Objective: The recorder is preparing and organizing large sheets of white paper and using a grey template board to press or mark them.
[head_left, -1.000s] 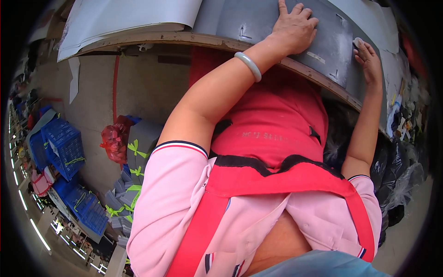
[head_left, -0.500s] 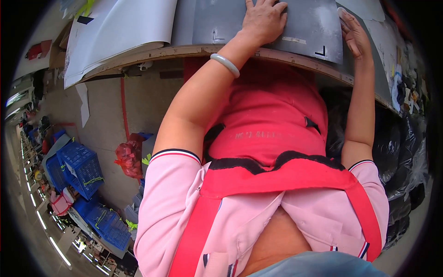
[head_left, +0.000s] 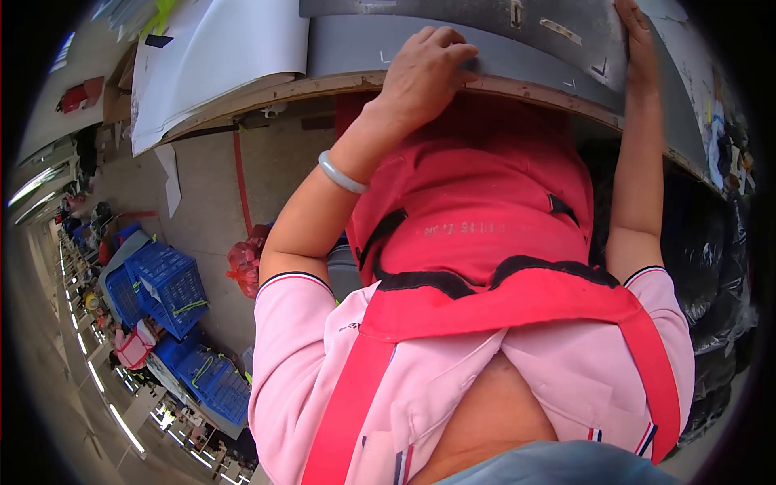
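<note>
A dark grey board (head_left: 477,14) with small slots and a corner cutout is at the far side of the worktable. My right hand (head_left: 637,36) grips its right edge, the fingertips partly cut off by the frame. Under the board lies a smooth grey sheet (head_left: 347,44) bearing small white corner marks. Over this sheet, close to the table's front edge, is my left hand (head_left: 427,71). Its fingers are bent and drawn together; whatever may be between them is hidden.
Large white sheets (head_left: 230,48) overhang the table's wooden edge (head_left: 356,82) at left. Blue crates (head_left: 168,283) and a red plastic bag (head_left: 245,267) stand on the floor to the left. Black plastic bags (head_left: 703,267) are piled beneath the table's right side.
The grey board has shifted away from me, uncovering the marked sheet. My left hand has come off the board, nearer and leftward, its fingers now curled. My right hand has moved slightly farther away.
</note>
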Demonstrator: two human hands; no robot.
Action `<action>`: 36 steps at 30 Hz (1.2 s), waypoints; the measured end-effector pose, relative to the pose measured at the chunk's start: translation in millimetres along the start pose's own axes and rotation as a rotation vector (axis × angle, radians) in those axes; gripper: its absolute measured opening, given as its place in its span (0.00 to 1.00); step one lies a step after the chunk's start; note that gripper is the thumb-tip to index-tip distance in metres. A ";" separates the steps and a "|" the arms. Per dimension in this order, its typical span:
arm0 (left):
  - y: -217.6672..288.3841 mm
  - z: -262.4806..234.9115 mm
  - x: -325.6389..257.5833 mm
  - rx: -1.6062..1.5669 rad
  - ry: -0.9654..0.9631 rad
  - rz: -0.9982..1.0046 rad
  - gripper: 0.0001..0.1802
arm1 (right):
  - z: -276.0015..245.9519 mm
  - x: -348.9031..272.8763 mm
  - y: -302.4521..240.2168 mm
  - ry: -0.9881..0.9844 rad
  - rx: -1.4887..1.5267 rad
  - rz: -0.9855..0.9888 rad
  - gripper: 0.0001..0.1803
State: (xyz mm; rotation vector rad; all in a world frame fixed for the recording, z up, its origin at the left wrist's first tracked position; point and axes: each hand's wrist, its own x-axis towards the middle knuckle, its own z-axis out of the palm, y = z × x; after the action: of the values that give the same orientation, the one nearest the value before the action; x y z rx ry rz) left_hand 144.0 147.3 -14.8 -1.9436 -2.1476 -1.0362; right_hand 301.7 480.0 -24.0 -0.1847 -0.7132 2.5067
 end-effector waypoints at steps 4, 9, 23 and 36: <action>-14.1 -13.9 -0.3 -0.067 -0.164 -0.139 0.13 | -1.4 -3.4 18.8 0.194 -0.509 -0.167 0.19; -28.5 -18.6 -0.7 -0.206 -0.169 -0.121 0.11 | 3.9 -1.9 17.5 0.160 -0.524 -0.123 0.20; 24.3 34.0 47.3 0.055 -0.262 0.191 0.16 | -28.7 -0.2 3.9 -0.246 0.806 0.353 0.24; 31.9 19.6 101.6 -0.419 0.187 -0.006 0.09 | 9.5 -72.0 -22.7 0.257 -0.334 -0.206 0.19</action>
State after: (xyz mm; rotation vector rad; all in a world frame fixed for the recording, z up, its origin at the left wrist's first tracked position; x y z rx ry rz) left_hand 159.9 243.9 31.6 -1.8914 -1.9558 -1.7084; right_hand 370.8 454.7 -4.9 -0.5143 -0.9822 2.1077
